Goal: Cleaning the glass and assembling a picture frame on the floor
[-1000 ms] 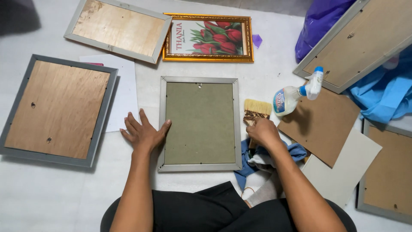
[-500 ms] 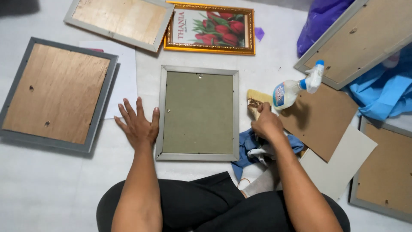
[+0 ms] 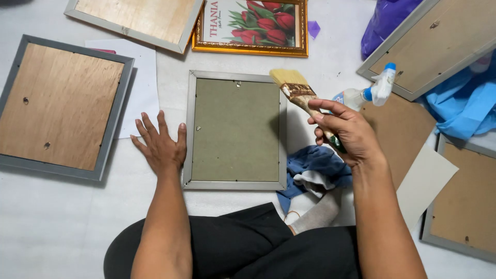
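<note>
I see open floor left of the grey frame (image 3: 235, 129); spray bottle (image 3: 364, 93) and blue cloth (image 3: 318, 165) crowd its right side.

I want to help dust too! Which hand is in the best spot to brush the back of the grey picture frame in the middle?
Probably the right hand: it grips the paintbrush, bristles over the grey frame's top right corner. The left hand lies flat and empty beside the frame's left edge.

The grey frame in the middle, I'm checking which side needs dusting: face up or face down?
Face down: the grey frame shows its greenish backing board, clips and hanger, no picture.
</note>
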